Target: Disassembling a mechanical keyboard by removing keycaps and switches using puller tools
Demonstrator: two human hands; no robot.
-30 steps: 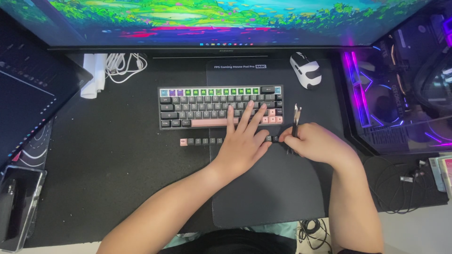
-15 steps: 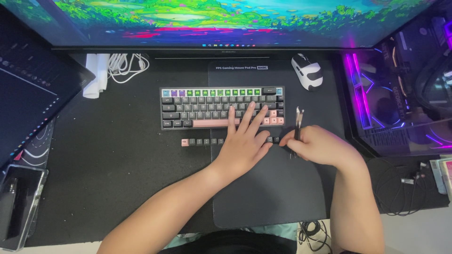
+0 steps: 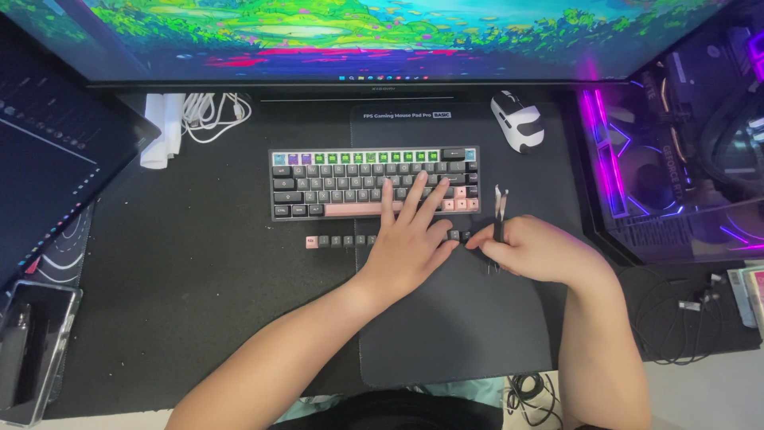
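Little moved: left hand [image 3: 410,243] fingers stay spread on keyboard [image 3: 350,181]; right hand [image 3: 529,251] pinching keycap puller [image 3: 499,209]; black desk mat [image 3: 191,263].

Home gaming desk — monitor [image 3: 382,40], keyboard [image 3: 374,181]

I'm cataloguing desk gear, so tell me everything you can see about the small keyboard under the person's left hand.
The keyboard is compact and rectangular, with a dark case and what looks like plastic keycaps: a green and purple top row, grey and black middle rows, a pink space bar and pink keys at its lower right. It lies flat on the black desk mat, parallel to the monitor. The left hand rests fingers on its lower right keys. A row of loose keycaps lies just in front.
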